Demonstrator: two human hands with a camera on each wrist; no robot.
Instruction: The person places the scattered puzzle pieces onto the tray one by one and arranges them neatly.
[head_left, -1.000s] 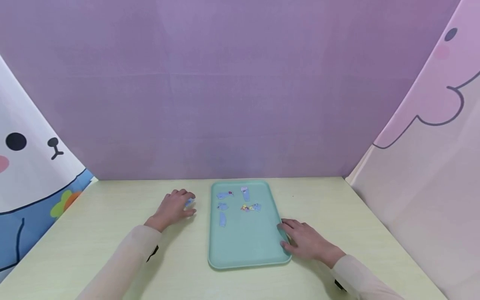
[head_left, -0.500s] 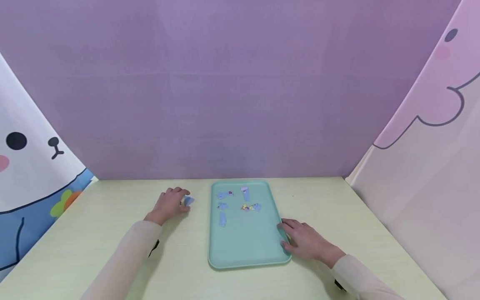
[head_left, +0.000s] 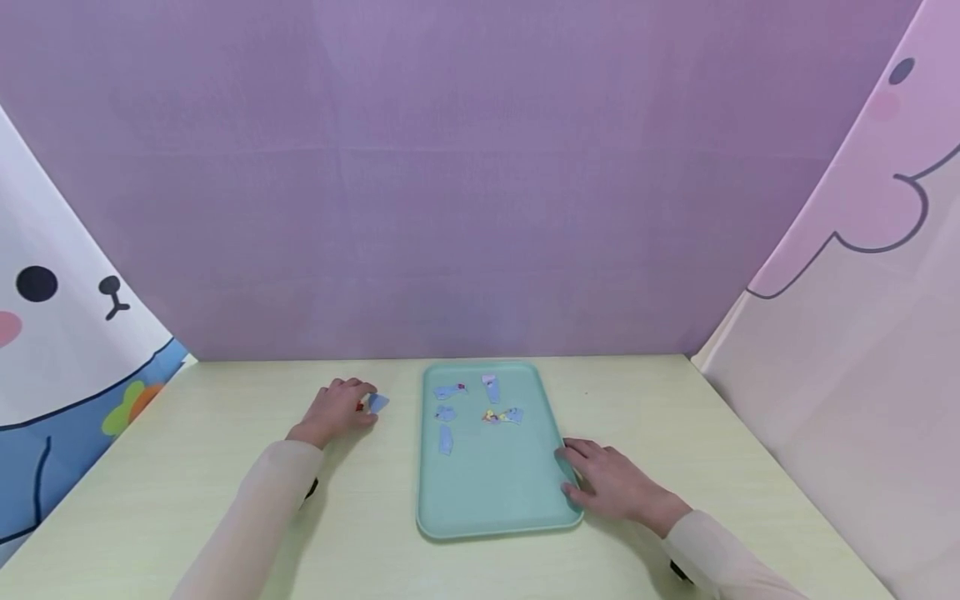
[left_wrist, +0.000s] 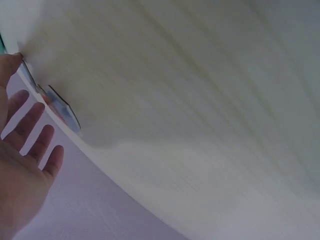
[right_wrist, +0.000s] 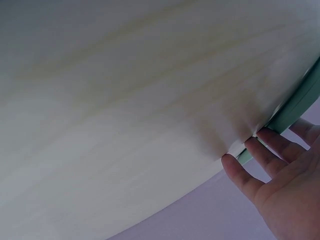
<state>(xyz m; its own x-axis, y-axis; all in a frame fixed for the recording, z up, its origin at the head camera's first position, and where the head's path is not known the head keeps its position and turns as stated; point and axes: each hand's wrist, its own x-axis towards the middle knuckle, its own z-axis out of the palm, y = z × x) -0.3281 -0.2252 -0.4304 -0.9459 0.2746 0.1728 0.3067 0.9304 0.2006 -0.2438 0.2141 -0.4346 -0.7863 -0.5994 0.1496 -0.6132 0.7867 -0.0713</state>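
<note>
My left hand (head_left: 337, 411) is low over the table, left of the tray. Its fingers and thumb stand apart around flat printed pieces that look like puzzle pieces. A blue piece (head_left: 378, 402) shows past the fingertips, with a red patch beside it near the palm. In the left wrist view, the thumb tip touches the edge of one piece, and a second piece (left_wrist: 62, 107) lies beyond it. My right hand (head_left: 611, 479) rests along the right rim of a green tray (head_left: 495, 500); in the right wrist view, several fingertips touch the tabletop beside that rim.
Several small blue printed pieces lie in the tray's upper half, including one with a yellow figure (head_left: 491, 415) and a plain blue one (head_left: 446, 439). The pale wooden table (head_left: 660, 400) ends at a purple cloth backdrop (head_left: 480, 183). Printed cartoon cloths flank both sides.
My left hand has drawn back slightly to the left, uncovering more of the blue piece. A red patch now shows by the palm. My right hand and the tray stay put.
</note>
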